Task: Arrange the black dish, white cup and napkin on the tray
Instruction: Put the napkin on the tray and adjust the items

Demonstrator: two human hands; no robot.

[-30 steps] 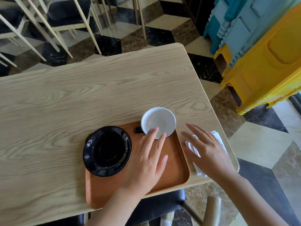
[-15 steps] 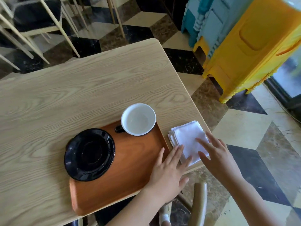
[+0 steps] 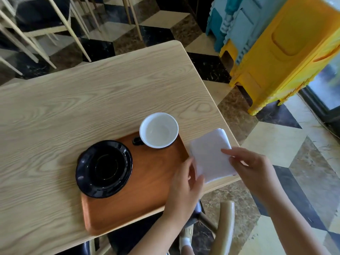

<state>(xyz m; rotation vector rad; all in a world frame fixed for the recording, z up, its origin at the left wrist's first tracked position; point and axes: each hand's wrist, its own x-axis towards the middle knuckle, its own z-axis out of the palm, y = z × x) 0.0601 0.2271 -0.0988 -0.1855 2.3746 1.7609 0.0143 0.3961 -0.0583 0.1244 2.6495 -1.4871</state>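
Observation:
A brown wooden tray (image 3: 147, 192) lies on the light wood table near its front edge. The black dish (image 3: 104, 168) sits on the tray's left end and overhangs its rim. The white cup (image 3: 159, 130), empty and with a dark handle, stands at the tray's far right corner. The folded white napkin (image 3: 209, 153) lies on the table just right of the tray, its near corner at the table edge. My left hand (image 3: 185, 183) grips the napkin's left edge, thumb on its near corner. My right hand (image 3: 252, 168) pinches its right side.
The table's right edge (image 3: 207, 80) runs close past the napkin. Stacked yellow stools (image 3: 287, 57) and blue ones (image 3: 237, 21) stand on the floor to the right. Chairs (image 3: 46, 21) stand beyond the table. A chair back (image 3: 227, 227) is below the front edge.
My left hand left the cup and crossed the tray to the napkin's left edge. My right hand shifted from lying flat on the napkin to its right side. The view swung right.

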